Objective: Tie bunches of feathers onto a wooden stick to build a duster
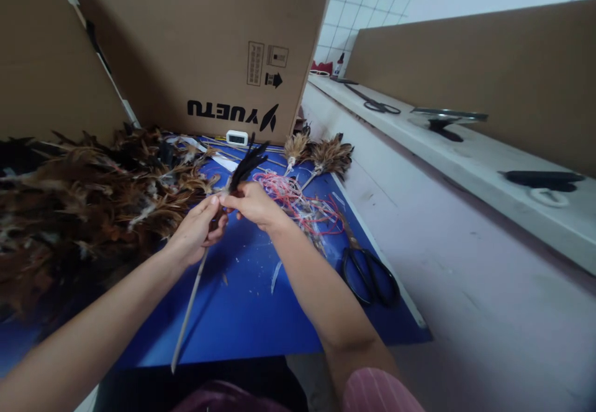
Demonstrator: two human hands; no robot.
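A thin pale stick (190, 313) slants from the near table edge up to my hands, with dark feathers (249, 164) fanning out at its upper end. My left hand (198, 229) is closed around the upper part of the stick, its thumb near the feather base. Touching it, my right hand (251, 204) pinches the base of the dark feathers. The fingertips of both hands meet there, and the exact spot under them is hidden.
Brown feathers (84, 213) are heaped at the left. Pink string (298, 198), black-handled scissors (367, 275) and feather bunches (330, 154) lie on the blue table (251, 331). A cardboard box (195, 40) stands behind; a ledge (465, 170) runs along the right.
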